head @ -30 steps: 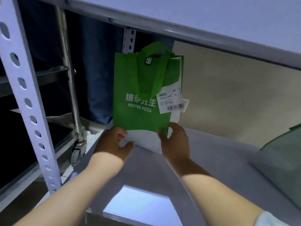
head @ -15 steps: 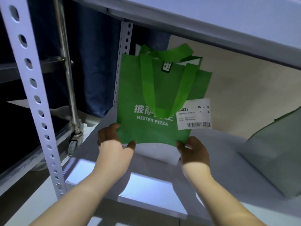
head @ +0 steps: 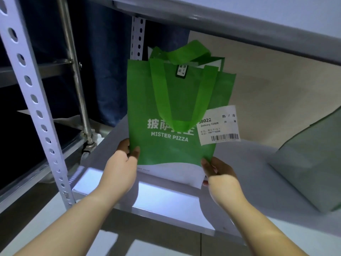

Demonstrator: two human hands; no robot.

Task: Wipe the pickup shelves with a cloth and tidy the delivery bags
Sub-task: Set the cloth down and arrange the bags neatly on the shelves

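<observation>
— Step in hand?
— Tidying rather than wiping, judging by the grip: handling the upright green non-woven fabric delivery bag with white "MISTER PIZZA" lettering (head: 171,111), with no cloth showing anywhere.
— Standing where?
— On the flat grey metal shelf (head: 249,163), towards its front left, right of the pale perforated steel upright (head: 31,93). Seemingly resting on its white bottom band, though hard to tell whether touching the shelf or lifted slightly.
— Left hand (head: 121,167)?
— Pinching the bag's lower left corner, with thumb on the front face and fingers behind.
— Right hand (head: 219,172)?
— Gripping the lower right corner in much the same way, just under the white printed paper delivery label with a barcode (head: 219,124).
— Next move, then?
— Probably squaring the bag up and setting it in line, perhaps nearer the blurred pale grey-green bag (head: 310,163) sitting well apart at the right of the same shelf. Calling for shifting both corners together and keeping the base flat.
— Anything needing care?
— Watching the floppy green fabric handles (head: 184,54) drooping over the front, and the label sticking out past the right edge; avoiding snagging either. Also minding the grey shelf overhead (head: 239,19), close above the handles. Wiping presumably needing a cloth fetched first.
</observation>
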